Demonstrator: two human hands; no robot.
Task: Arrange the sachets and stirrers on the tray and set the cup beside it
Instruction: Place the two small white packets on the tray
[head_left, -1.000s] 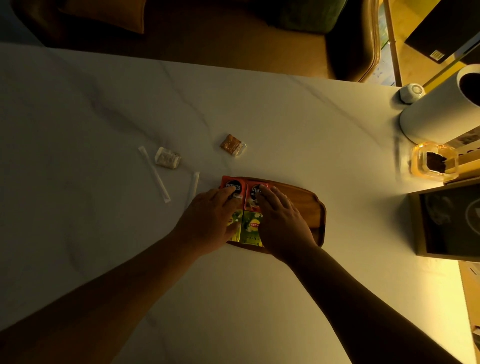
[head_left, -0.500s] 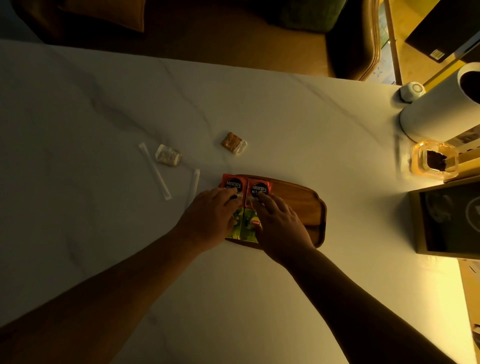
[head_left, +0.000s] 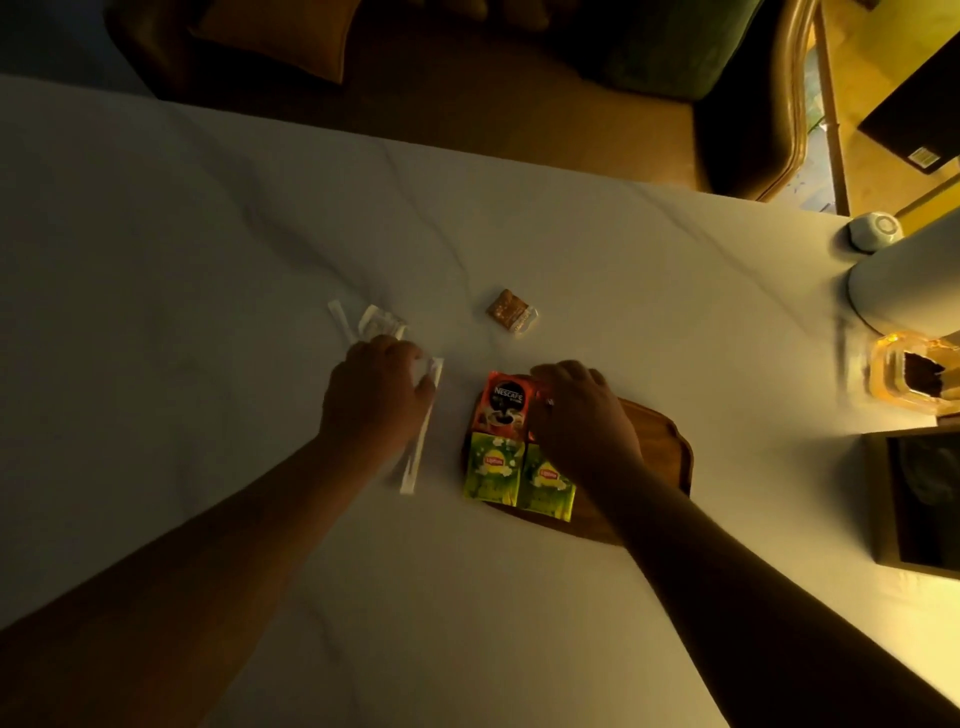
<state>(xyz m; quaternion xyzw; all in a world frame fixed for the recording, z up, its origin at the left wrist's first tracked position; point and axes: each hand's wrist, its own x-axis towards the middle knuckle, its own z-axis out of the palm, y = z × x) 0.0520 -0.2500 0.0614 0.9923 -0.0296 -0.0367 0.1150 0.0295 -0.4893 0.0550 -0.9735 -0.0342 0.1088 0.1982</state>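
ITEM: tray (head_left: 660, 441), wood, centre-right of table (head_left: 208, 260). Four sachets are laid on its left part in a 2x2 block: red coffee sachet (head_left: 501, 402) at 10 o'clock, a second red one at 12 mostly hidden under the right hand (head_left: 584, 421), green tea sachet (head_left: 492, 467) at 8, second green tea sachet (head_left: 545, 480) at 6. Right part of tray is bare.

CHANGE: half a sec. ago both hands were pressed on the sachet block. Left hand (head_left: 374, 400) has since been taken off the tray and moved out to approx. 9 o'clock of it, onto the wrapped stirrer (head_left: 423, 431) lying on the table just beside the tray. Right hand is kept on the red sachet at 12, fingers flat, pressing, not closed round anything.

LEFT HAND: fingers curled over stirrer's upper end; whether it is actually pinched cannot be told, frame blurred there.

OFF TRAY: second wrapped stirrer (head_left: 340, 319) and clear packet (head_left: 382, 325) at 10 o'clock, partly behind left hand; brown packet (head_left: 511, 312) at 12, well apart from tray.

CUP: small white cup (head_left: 875, 231), upside down, at 2 o'clock by table's far edge, not yet set beside tray.

STATUS (est.): sachet stage judged approx. done; stirrer stage judged begun. Two stirrers, two loose packets and cup are left to be dealt with.
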